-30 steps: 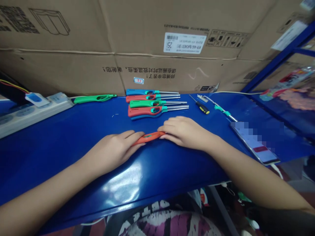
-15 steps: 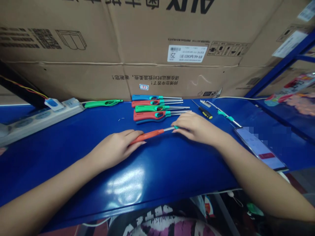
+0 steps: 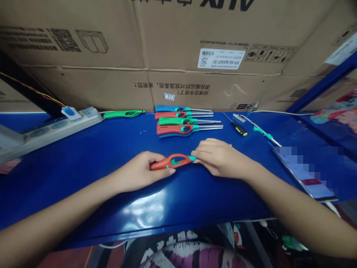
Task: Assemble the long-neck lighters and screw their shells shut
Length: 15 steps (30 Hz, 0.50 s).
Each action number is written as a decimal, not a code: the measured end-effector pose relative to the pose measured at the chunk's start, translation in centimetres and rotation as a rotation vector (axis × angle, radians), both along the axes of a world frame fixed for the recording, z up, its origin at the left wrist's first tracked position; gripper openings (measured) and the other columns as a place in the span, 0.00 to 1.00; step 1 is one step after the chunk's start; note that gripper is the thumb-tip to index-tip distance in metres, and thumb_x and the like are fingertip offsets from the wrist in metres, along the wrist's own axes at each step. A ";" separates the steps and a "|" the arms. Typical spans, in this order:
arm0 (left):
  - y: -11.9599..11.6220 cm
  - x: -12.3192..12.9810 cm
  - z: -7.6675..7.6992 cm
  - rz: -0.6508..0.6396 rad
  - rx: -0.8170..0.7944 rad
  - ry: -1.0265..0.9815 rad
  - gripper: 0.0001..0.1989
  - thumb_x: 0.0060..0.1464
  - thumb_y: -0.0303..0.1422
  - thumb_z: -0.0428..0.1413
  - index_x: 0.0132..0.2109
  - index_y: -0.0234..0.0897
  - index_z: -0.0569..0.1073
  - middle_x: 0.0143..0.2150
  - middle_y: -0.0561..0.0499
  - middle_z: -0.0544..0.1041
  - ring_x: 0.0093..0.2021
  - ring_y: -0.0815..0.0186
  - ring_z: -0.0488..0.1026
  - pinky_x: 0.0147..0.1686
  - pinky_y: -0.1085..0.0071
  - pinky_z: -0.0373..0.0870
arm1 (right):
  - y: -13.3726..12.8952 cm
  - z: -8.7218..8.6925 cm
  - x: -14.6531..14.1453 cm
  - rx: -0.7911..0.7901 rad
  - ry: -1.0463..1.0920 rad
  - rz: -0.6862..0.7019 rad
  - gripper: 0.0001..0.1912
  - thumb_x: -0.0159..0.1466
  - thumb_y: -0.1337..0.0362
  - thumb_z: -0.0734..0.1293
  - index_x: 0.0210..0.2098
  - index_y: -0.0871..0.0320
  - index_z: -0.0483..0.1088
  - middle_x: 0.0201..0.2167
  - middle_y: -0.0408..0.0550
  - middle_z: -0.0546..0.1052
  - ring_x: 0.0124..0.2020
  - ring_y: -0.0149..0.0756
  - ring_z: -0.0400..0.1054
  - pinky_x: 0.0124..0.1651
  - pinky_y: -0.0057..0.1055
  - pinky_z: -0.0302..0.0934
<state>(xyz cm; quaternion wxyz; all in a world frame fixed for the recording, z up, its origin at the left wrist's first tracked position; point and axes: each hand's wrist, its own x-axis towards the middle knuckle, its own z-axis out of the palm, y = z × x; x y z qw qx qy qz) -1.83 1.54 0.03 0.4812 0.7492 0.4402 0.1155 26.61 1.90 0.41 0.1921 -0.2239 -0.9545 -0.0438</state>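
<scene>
My left hand (image 3: 143, 169) is closed round the handle of a red-orange utility lighter (image 3: 160, 164), the thumb along its near side. A teal trigger shows inside the lighter's oval opening, facing up. At the lighter's right end my right hand (image 3: 219, 158) is closed round the teal collar and metal barrel. Most of the barrel is hidden by the fingers; a small tip shows past the knuckles. Behind my hands, a pile of several red, green and blue lighters (image 3: 174, 129) lies side by side, barrels pointing right.
A green lighter body (image 3: 121, 114) lies beside a white power strip (image 3: 55, 128) at the left. To the right are a black-yellow screwdriver (image 3: 240, 129), metal barrels with teal collars (image 3: 260, 131) and a phone (image 3: 309, 176). A cardboard box (image 3: 173, 52) stands behind the blue table (image 3: 111, 204).
My right hand has slid down the barrel to the lighter's body, and the teal collar now meets the handle. The lighter has turned so its trigger opening shows. The view has shifted slightly.
</scene>
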 end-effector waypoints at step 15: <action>-0.2 0.2 -0.6 0.046 -0.017 -0.001 0.23 0.60 0.51 0.58 0.31 0.35 0.75 0.20 0.59 0.60 0.19 0.74 0.55 0.19 0.75 0.49 | -0.3 -0.7 -1.1 -0.037 -0.081 -0.081 0.14 0.74 0.66 0.58 0.44 0.63 0.76 0.34 0.54 0.79 0.36 0.40 0.68 0.42 0.38 0.63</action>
